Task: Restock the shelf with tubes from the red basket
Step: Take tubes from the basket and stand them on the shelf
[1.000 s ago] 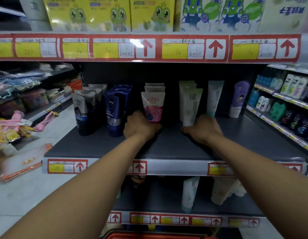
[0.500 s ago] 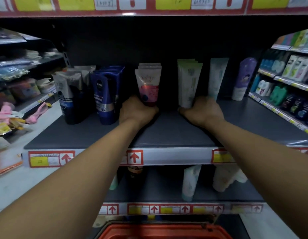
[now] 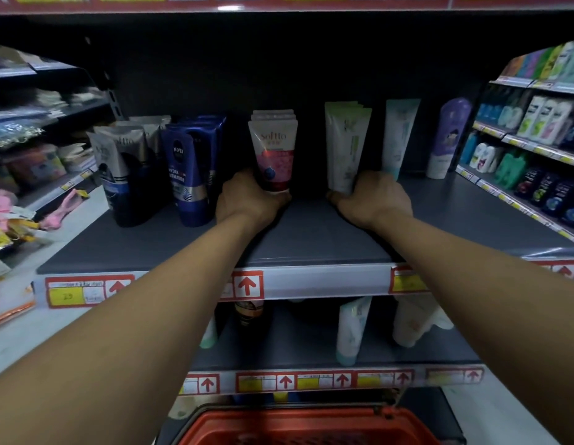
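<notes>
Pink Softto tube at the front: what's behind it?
Behind the pink Softto tube the crimped tops of more matching tubes show in a row. Their bodies and exact count are hidden by the front tube.

Dim shop aisle (image 3: 19,335), pale floor

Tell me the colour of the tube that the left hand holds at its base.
The standing plastic tube is white on top and pink below, seen best in the head view.

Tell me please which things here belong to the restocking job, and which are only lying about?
Job:
- pink tube, at the left hand
- pale green tube, at the right hand
- shelf
- red basket

Lying about:
- purple bottle
- pink items on the floor
- bottles on the right rack
</notes>
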A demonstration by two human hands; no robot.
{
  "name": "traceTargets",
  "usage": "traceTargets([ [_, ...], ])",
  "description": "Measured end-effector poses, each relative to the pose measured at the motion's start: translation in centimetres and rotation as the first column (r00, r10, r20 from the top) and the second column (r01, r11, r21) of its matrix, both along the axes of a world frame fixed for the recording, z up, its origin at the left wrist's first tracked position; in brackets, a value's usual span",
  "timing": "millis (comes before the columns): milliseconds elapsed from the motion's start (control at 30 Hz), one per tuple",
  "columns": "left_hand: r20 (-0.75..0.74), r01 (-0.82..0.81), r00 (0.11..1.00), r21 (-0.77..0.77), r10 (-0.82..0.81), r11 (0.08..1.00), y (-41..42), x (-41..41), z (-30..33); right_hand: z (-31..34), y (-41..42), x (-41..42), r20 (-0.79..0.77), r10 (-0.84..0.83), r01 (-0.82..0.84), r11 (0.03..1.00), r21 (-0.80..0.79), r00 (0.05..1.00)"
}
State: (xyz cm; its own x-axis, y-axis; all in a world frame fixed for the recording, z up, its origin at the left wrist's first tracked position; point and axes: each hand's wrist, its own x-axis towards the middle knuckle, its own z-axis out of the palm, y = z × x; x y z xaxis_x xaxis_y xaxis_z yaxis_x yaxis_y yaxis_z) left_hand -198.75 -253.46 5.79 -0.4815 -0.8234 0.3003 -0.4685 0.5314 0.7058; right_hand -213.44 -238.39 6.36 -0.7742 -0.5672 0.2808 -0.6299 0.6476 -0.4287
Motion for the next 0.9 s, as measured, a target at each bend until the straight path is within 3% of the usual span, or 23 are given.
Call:
traceTargets([
  [900, 0.077, -0.004, 0.997, -0.043, 0.007, 0.999, -0.18, -0.26, -0.18, -0.3, -0.17, -0.45, -0.022, -0.005, 0.005, 1.0, -0.016, 1.0],
])
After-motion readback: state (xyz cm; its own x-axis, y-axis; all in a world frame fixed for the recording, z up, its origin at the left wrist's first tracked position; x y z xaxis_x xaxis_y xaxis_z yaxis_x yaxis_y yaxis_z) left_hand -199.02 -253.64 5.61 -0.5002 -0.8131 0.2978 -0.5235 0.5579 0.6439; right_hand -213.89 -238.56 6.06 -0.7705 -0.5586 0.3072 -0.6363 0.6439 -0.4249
